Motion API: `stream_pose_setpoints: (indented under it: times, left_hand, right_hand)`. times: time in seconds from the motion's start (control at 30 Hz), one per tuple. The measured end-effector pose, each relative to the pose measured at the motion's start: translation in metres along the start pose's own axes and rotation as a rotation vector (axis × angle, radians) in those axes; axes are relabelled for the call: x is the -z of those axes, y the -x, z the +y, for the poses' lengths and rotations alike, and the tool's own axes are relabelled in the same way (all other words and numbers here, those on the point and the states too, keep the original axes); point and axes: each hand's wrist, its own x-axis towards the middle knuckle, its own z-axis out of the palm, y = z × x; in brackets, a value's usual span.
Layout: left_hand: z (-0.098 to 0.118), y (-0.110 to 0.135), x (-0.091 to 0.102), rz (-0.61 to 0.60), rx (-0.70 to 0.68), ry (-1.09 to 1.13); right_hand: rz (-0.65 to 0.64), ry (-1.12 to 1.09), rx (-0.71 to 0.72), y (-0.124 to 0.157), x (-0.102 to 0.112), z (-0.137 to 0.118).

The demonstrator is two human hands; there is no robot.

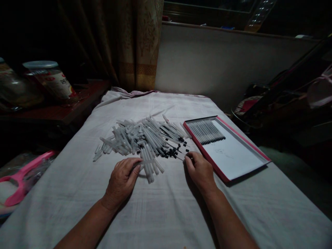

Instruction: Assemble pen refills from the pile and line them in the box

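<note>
A heap of translucent white pen tubes (140, 138) lies on a white cloth (160, 207), with small black caps (171, 151) scattered at its right edge. My left hand (121, 180) rests palm down at the heap's near edge, its fingers closed over one white tube. My right hand (199, 169) sits just right of the caps, its fingertips pinched on something thin that I cannot make out. To the right lies a red-rimmed shallow box (228, 152) with a row of finished pens (207, 131) lined up at its far end.
A low dark table at the left carries a lidded jar (52, 81). A pink plastic object (23, 176) lies at the left edge. A curtain (140, 45) hangs behind, and bags and clutter (285, 97) fill the right side. The cloth drops off at the right.
</note>
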Motion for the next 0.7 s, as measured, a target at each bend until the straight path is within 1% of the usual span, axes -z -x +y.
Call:
stream_pose_setpoints:
  times: [0.07, 0.1, 0.17, 0.23, 0.3, 0.4, 0.5, 0.7]
  left_hand:
    - [-0.001, 0.000, 0.000, 0.017, 0.019, 0.008]
    - [-0.002, 0.000, 0.001, 0.024, 0.032, 0.014]
    - [-0.003, 0.000, 0.001, 0.029, 0.058, 0.021]
    - [-0.003, 0.000, 0.001, 0.026, 0.069, 0.022]
    - [-0.003, 0.000, 0.001, 0.025, 0.062, 0.023]
    - [-0.003, 0.000, 0.000, 0.023, 0.054, 0.022]
    - [-0.004, 0.000, 0.000, 0.014, 0.052, 0.014]
    - [-0.001, -0.001, 0.000, 0.006, 0.001, -0.016]
  right_hand:
    - [0.064, -0.236, -0.011, 0.002, 0.003, 0.000]
    - [0.097, -0.366, -0.042, 0.003, 0.004, 0.000]
    - [0.145, -0.626, -0.149, 0.005, 0.008, -0.002]
    - [0.159, -0.858, -0.264, 0.005, 0.011, -0.006]
    - [0.143, -1.020, -0.332, 0.005, 0.014, -0.010]
    - [0.114, -1.103, -0.350, 0.006, 0.016, -0.013]
    - [0.082, -1.099, -0.328, 0.007, 0.017, -0.014]
    - [0.032, -1.098, -0.320, 0.010, 0.013, -0.014]
